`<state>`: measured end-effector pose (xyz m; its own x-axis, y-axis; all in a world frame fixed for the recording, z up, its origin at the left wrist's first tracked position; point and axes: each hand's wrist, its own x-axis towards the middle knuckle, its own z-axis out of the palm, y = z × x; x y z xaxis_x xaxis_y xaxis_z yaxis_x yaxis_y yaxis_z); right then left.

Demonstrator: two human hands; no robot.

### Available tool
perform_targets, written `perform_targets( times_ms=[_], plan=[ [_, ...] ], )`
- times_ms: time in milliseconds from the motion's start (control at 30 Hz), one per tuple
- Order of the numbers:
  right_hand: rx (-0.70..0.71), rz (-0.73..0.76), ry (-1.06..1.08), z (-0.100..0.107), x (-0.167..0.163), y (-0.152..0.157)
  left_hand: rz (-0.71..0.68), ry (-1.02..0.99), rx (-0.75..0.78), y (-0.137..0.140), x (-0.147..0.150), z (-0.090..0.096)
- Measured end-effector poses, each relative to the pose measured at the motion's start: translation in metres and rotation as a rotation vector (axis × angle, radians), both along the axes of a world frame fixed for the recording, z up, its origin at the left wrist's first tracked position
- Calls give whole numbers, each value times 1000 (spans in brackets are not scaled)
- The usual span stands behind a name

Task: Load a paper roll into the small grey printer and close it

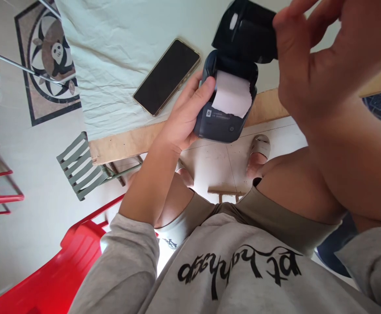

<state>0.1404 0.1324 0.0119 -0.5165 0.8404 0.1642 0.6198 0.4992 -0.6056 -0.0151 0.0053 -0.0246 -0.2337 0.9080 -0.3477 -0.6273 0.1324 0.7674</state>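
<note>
The person's left hand grips a small dark portable printer from its left side, thumb pressed across the front near the paper opening and the other fingers wrapped behind, so the body is held steady in the air just off the near edge of the table, above the knees. The printer's lid stands swung open and back, which leaves the paper compartment exposed; a strip of white paper curls out of it over the front lip, its torn corner showing on the right. The right hand is raised beside and partly in front of the open lid, fingertips at the lid's right edge; whether it actually pinches the lid or only rests against it cannot be told, since the hand hides the contact. On the table, covered with a pale wrinkled cloth, one smartphone lies face up with its screen dark, near the near edge and just left of the printer, apart from it and out of the hands' way. Counted, there is one printer, one paper strip and one phone. Below the table edge the tiled floor shows one grey slatted chair, a red plastic chair in the lower left corner, and one foot in a pale sandal beneath the printer.
</note>
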Motion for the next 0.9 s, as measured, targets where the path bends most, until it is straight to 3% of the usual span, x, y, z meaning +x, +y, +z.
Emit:
perform_targets(
  times_ms=[100,267,567,733,900],
  plan=[
    [139,-39,-163,5,1,4,18,11,-2,0,-1,-1],
    [182,113,-234,-1,-2,2,45,10,-47,0,1,2],
    [-82,255,-489,5,-15,-18,-41,8,-71,-2,1,22],
    [-203,247,-394,5,-15,-14,0,30,-59,-1,5,15],
    [-369,319,-29,3,-4,-6,26,79,-82,-1,10,18]
  ],
)
